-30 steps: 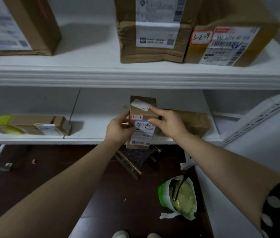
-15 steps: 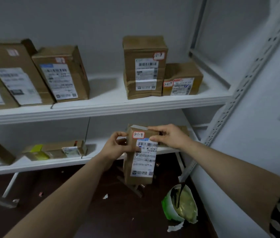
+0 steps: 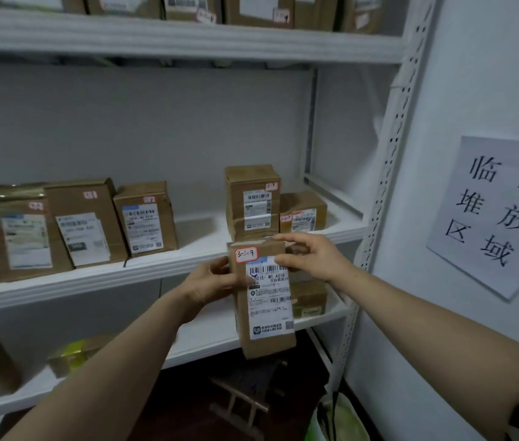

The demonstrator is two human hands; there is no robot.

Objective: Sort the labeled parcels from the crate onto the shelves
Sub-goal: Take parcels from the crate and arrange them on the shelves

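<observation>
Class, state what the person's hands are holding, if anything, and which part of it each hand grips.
A tall brown parcel. The left hand grips its left edge near the top; the right hand pinches its top right corner.

The parcel (image 3: 264,342) bears a red-edged sticker (image 3: 246,254) handwritten "3-1-9". Its label (image 3: 269,300) reads "501E M1 A210" under a barcode. The wall sign (image 3: 493,214) reads "临时堆放区域". A small box (image 3: 302,202) on the shelf seems marked "3-2-9". Other labels are too blurred to read.

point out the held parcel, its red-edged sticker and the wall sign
held parcel (image 3: 267,346), head view, lower brown front
red-edged sticker (image 3: 246,254), head view, its handwritten middle
wall sign (image 3: 493,214), head view, sheet centre
</observation>
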